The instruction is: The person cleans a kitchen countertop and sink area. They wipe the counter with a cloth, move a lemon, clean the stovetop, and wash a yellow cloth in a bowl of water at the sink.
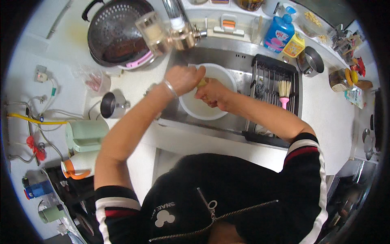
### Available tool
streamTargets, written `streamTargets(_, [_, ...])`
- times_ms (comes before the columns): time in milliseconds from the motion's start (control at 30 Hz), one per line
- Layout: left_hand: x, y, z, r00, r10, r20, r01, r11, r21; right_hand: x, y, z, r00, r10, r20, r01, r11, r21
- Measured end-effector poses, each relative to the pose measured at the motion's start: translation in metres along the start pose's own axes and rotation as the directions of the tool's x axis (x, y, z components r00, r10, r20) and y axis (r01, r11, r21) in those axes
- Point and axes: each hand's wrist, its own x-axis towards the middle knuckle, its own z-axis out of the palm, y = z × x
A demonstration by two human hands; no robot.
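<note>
My left hand (pixel 184 80), with a silver bracelet on the wrist, and my right hand (pixel 214 93) are close together over a white round basin (pixel 231 80). Both are clenched on a small yellowish thing (pixel 202 82), perhaps a cloth. Mostly covered by my fingers, it shows only between the two fists and below the right one. Cloudy liquid fills part of the basin, which stands in a stainless steel sink (pixel 242 45). Beyond my left hand rises a faucet (pixel 182 38) with a clear-housed filter (pixel 154 30) at its side.
A dish rack (pixel 275 65) spans the sink's right side, with a pink-handled brush (pixel 284 91) in it. Behind stand a blue pump bottle (pixel 278 33) and a metal pot (pixel 310 61). Left are a black colander (pixel 120 33), a metal cup (pixel 112 105) and a green kettle-like appliance (pixel 86 134).
</note>
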Motion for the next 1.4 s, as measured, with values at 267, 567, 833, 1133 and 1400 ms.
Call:
streamTargets(267, [-0.014,0.016,0.009,0.962,0.127,-0.242,-0.125,0.992,0.023,-0.001,0.001,-0.052,0.976,0.1,0.195,-0.079,0.99,-0.115])
streamTargets(567, [-0.037,0.047,-0.023,0.784,-0.377,0.493,0.403,-0.295,-0.866,-0.025,-0.024,-0.047,0.755,-0.603,0.258,0.558,0.382,-0.737])
streamTargets(833, [-0.051,0.053,-0.004,0.703,-0.137,0.698,0.284,-0.846,-0.452,-0.043,-0.025,-0.04,0.245,-0.797,0.552,0.592,-0.328,-0.736])
streamTargets(1133, [-0.063,0.058,0.033,0.52,-0.404,0.753,0.528,-0.541,-0.655,-0.025,-0.04,-0.084,0.626,-0.779,0.039,0.78,0.626,-0.016])
streamTargets(1400, [-0.027,0.066,-0.062,0.855,-0.518,0.017,-0.037,-0.093,-0.995,-0.061,-0.07,-0.003,0.469,-0.815,0.341,0.619,0.028,-0.785])
